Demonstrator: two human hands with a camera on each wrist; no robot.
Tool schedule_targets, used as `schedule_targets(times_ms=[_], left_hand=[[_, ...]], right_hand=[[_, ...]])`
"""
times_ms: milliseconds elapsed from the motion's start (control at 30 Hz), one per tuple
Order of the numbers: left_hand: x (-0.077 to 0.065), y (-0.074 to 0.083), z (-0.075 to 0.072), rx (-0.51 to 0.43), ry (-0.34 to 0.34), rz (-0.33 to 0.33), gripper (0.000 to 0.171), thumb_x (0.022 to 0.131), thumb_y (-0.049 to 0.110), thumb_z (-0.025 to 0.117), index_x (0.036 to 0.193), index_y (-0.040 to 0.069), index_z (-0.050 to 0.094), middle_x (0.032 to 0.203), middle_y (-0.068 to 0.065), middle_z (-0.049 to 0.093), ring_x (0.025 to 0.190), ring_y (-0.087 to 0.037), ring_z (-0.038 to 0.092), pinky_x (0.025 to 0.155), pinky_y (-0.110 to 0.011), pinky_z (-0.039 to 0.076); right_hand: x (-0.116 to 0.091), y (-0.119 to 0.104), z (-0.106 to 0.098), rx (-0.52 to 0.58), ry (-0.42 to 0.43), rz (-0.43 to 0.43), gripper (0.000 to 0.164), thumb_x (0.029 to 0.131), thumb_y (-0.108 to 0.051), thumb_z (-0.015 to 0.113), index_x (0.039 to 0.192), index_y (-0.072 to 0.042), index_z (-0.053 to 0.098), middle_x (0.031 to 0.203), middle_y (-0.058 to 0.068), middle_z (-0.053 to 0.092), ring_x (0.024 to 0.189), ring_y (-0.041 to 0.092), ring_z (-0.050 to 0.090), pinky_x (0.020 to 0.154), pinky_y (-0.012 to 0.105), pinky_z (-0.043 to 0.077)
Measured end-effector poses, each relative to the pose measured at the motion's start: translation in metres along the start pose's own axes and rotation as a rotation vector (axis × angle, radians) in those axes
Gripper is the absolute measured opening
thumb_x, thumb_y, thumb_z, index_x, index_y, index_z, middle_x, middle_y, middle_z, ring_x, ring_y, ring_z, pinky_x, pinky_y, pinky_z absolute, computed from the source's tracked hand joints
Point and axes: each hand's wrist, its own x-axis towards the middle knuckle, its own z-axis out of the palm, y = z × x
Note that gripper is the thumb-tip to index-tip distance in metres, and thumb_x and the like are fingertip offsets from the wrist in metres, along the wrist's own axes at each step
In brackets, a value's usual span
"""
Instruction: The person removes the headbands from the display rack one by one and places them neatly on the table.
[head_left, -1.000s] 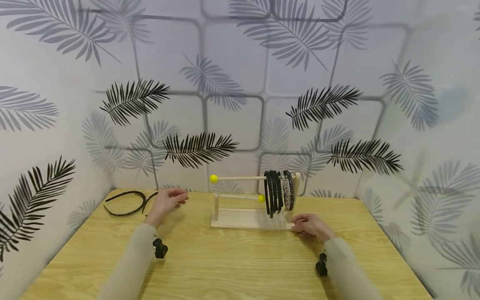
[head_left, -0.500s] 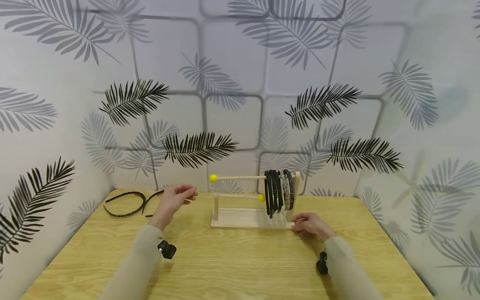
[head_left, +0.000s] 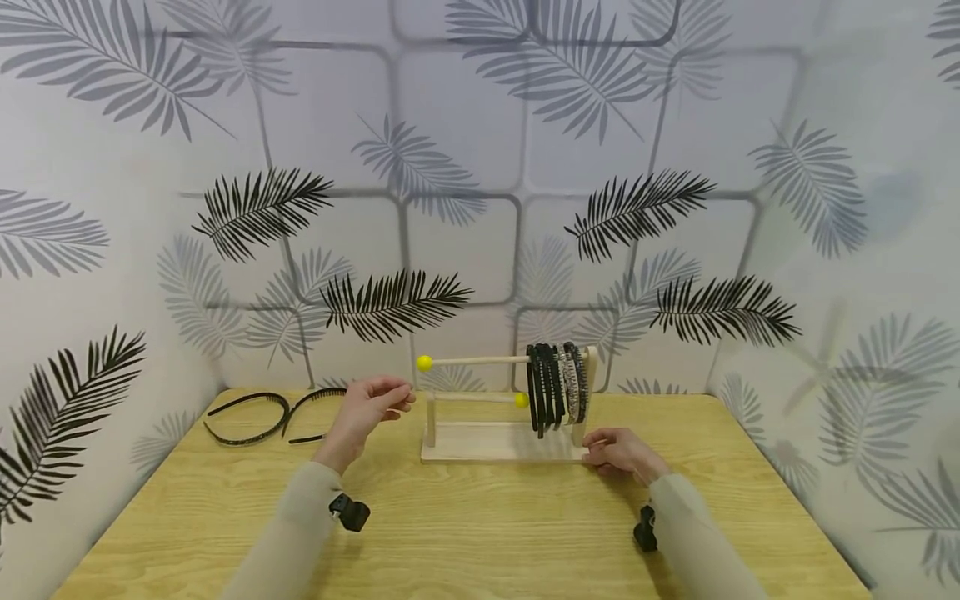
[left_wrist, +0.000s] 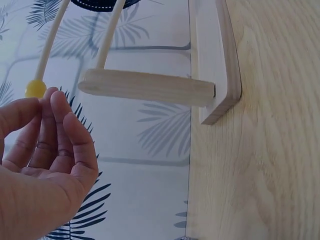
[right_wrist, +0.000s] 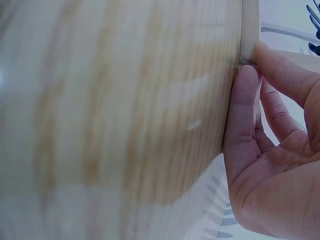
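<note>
Nearest to you, two pale sleeves are reaching in over a wood-grain table, each with a small black device at the wrist. Your right hand is pinching the right end of the wooden rack's base, thumb and fingers closing on its corner. Your left hand is hovering just left of the rack, its fingers curving loosely, thumb close to the fingertips; you cannot tell whether they are touching. The wooden rack is standing upright at the middle of the table. Its upper rod is ending in a yellow ball near your left hand; a second yellow ball is tipping the lower rod. A row of headbands, mostly black, some silvery, is hanging at the upper rod's right end. Farther left, two dark headbands are lying side by side. Behind everything, a leaf-patterned wall is rising.
</note>
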Motion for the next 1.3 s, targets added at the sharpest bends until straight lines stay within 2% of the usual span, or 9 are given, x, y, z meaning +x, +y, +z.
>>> schedule_targets(times_ms=[100,233,367,567,700,800,967,1133,1300], left_hand=[[0.000,-0.002,0.005,-0.013,-0.003,-0.004,0.029,0.098,0.021,0.063,0.117,-0.001,0.066,0.098,-0.003,0.073,0.086,-0.014,0.068,0.081,-0.032,0.055],[0.000,-0.002,0.013,-0.020,-0.029,0.009,0.030,0.097,0.021,0.063,0.116,-0.002,0.066,0.102,-0.010,0.073,0.085,-0.014,0.068,0.083,-0.034,0.055],[0.000,-0.001,0.022,-0.014,-0.049,0.022,0.031,0.097,0.020,0.063,0.117,-0.005,0.065,0.104,-0.015,0.072,0.090,-0.020,0.068,0.082,-0.034,0.055],[0.001,0.000,0.038,-0.041,-0.072,0.033,0.030,0.097,0.017,0.063,0.116,-0.006,0.065,0.094,-0.004,0.073,0.092,-0.025,0.068,0.085,-0.042,0.055],[0.003,-0.001,0.048,-0.052,-0.091,0.034,0.031,0.097,0.018,0.063,0.116,-0.006,0.065,0.092,-0.002,0.072,0.086,-0.019,0.068,0.084,-0.040,0.055],[0.006,-0.003,0.053,-0.047,-0.103,0.036,0.033,0.097,0.019,0.063,0.118,-0.007,0.064,0.092,-0.002,0.072,0.083,-0.014,0.067,0.080,-0.035,0.055],[0.007,-0.004,0.062,-0.049,-0.098,0.030,0.030,0.096,0.020,0.065,0.116,-0.002,0.067,0.095,-0.004,0.073,0.086,-0.017,0.068,0.079,-0.033,0.056],[0.008,0.000,0.071,-0.055,-0.113,0.036,0.031,0.096,0.019,0.065,0.116,-0.004,0.067,0.095,-0.007,0.073,0.086,-0.020,0.069,0.083,-0.041,0.056],[0.011,0.003,0.082,-0.086,-0.122,0.024,0.029,0.096,0.019,0.065,0.114,-0.003,0.068,0.095,-0.008,0.073,0.084,-0.017,0.069,0.080,-0.035,0.057]], right_hand=[[-0.001,0.001,0.001,-0.009,-0.008,-0.005,0.032,0.089,-0.004,0.069,0.119,0.004,0.060,0.098,0.009,0.064,0.077,0.012,0.065,0.065,0.027,0.055],[-0.001,0.000,0.001,-0.007,-0.004,-0.013,0.032,0.089,-0.005,0.070,0.118,0.004,0.060,0.097,0.009,0.063,0.076,0.013,0.063,0.064,0.027,0.055],[-0.001,0.000,0.001,-0.009,-0.002,-0.014,0.032,0.089,-0.004,0.070,0.119,0.004,0.060,0.097,0.009,0.063,0.077,0.013,0.063,0.065,0.027,0.055],[-0.001,0.000,0.001,-0.011,0.003,-0.002,0.033,0.089,-0.003,0.069,0.120,0.004,0.059,0.097,0.009,0.063,0.078,0.013,0.064,0.065,0.027,0.055],[0.000,0.000,0.000,-0.007,0.001,-0.004,0.032,0.089,-0.002,0.069,0.119,0.005,0.059,0.096,0.009,0.063,0.077,0.013,0.064,0.066,0.027,0.055],[0.002,0.000,0.000,-0.008,0.002,0.000,0.031,0.089,-0.002,0.069,0.118,0.004,0.060,0.094,0.008,0.063,0.076,0.013,0.063,0.065,0.027,0.054],[0.002,0.000,0.001,0.000,0.005,0.004,0.030,0.088,-0.003,0.071,0.116,0.002,0.062,0.090,0.005,0.062,0.073,0.013,0.059,0.062,0.025,0.053],[0.001,0.001,0.000,-0.011,-0.004,-0.010,0.031,0.087,-0.004,0.072,0.116,0.004,0.062,0.091,0.005,0.062,0.073,0.013,0.060,0.063,0.026,0.053],[0.000,0.001,-0.001,-0.014,-0.008,-0.005,0.032,0.088,-0.004,0.071,0.117,0.004,0.061,0.093,0.006,0.063,0.077,0.012,0.062,0.066,0.027,0.054]])
